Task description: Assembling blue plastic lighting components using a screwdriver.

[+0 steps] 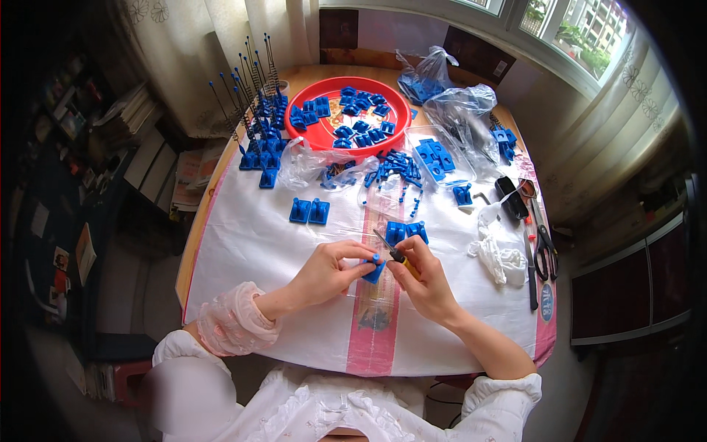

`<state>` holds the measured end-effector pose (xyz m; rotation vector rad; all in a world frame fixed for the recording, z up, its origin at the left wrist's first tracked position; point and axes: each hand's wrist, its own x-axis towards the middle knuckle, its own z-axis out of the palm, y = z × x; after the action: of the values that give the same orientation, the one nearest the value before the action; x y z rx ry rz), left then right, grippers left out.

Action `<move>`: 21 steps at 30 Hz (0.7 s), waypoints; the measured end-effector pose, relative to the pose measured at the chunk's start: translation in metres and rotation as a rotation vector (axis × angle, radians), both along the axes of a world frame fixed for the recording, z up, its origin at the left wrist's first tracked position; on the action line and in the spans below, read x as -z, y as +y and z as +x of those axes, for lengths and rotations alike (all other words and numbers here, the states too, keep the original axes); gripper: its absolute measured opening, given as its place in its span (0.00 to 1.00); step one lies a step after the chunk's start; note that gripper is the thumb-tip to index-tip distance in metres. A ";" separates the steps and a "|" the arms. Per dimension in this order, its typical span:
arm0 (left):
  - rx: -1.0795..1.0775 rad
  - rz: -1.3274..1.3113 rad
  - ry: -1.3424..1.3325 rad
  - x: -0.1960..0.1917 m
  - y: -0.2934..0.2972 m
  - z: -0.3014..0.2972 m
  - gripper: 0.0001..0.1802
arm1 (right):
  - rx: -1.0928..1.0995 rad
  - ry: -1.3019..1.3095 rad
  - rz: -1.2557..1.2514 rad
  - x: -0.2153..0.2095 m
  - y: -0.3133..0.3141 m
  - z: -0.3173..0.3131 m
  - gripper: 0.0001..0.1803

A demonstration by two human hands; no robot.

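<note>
My left hand (pixel 324 271) pinches a small blue plastic part (pixel 375 273) near the front middle of the table. In my right hand (pixel 428 289) is a screwdriver (pixel 398 258) with a yellow and black handle, its metal tip pointing up and away to the left. The two hands almost meet at the part. Just beyond them lies a pair of blue plastic blocks (pixel 396 233). Another pair of blue blocks (pixel 309 211) sits farther left. Small blue rods and pins (pixel 398 168) are heaped beyond, by a clear plastic tray.
A red round tray (pixel 292 103) at the back holds several blue blocks. Blue pieces with tall springy stems (pixel 259 147) stand at back left. Plastic bags (pixel 460 110) crowd the back right. Scissors (pixel 546 254), a black-handled knife (pixel 531 280) and a crumpled white cloth (pixel 501 258) lie right.
</note>
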<state>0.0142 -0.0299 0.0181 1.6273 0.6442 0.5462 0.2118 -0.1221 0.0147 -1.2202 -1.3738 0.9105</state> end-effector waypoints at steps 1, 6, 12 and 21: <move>0.004 0.042 -0.003 0.003 -0.001 0.000 0.09 | 0.009 -0.049 0.059 0.000 0.001 -0.001 0.12; 0.008 0.445 -0.010 0.021 -0.004 0.003 0.12 | -0.014 -0.221 0.020 -0.008 -0.004 -0.003 0.11; 0.036 0.473 0.145 0.011 -0.004 -0.004 0.17 | 0.006 -0.243 0.024 -0.004 -0.001 -0.004 0.10; 0.053 0.544 0.227 0.011 -0.006 -0.006 0.20 | -0.026 -0.285 0.056 -0.005 0.001 -0.005 0.09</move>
<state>0.0086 -0.0364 0.0069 2.2357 0.6499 0.5300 0.2064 -0.1216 0.0194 -1.3286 -1.6317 0.7295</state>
